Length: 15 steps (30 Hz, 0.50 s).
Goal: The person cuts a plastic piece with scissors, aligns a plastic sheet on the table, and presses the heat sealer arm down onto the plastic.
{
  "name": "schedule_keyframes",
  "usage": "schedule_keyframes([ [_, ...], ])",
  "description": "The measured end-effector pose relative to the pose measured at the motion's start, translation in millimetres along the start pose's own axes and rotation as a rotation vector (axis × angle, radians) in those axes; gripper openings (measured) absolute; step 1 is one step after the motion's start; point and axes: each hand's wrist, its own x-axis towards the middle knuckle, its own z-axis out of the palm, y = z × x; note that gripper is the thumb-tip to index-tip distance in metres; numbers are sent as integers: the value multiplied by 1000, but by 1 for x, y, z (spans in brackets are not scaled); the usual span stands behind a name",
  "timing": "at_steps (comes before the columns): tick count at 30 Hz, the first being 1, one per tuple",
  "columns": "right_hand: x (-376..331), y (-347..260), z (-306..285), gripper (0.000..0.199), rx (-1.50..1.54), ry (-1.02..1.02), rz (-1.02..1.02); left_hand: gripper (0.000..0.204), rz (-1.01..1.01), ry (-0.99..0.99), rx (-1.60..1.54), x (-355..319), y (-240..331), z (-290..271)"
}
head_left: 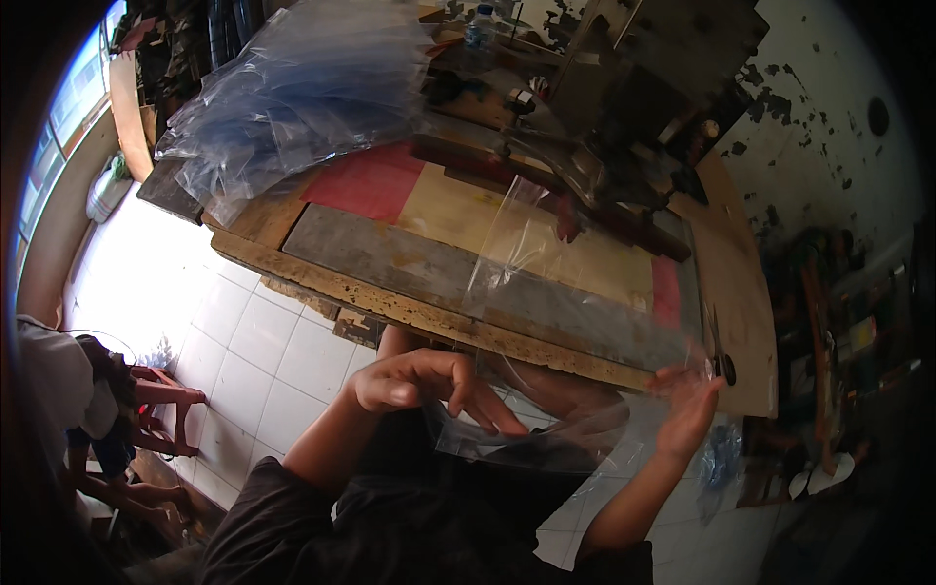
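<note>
A clear plastic sheet or bag (546, 444) hangs over my lap at the table's near edge, and part of it lies up across the board. Beside its left end is my left hand (429, 382), thumb apart and fingers loosely bent downward, the fingertips against or just over the film. My right hand (687, 409) has its fingers at the right end of the film, near the table's corner. The film's glare partly hides these fingertips. Close to them lies a pair of dark-handled scissors (723, 363).
A tall stack of clear plastic bags (302, 93) covers the table's far left. A dark metal bar device (585, 200) spans the board with red and yellow covering (458, 210). Behind stands a water bottle (480, 27). Another person (97, 419) sits at left near a red stool (171, 409).
</note>
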Motion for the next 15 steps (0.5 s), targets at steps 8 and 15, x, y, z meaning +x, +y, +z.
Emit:
schedule_keyframes([
  [8,2,-16,26,113,-25,-59,-61,83,-333,126,198,3,-27,14],
  [15,-14,-17,32,116,-25,-204,-11,85,-291,164,508,21,-44,26],
])
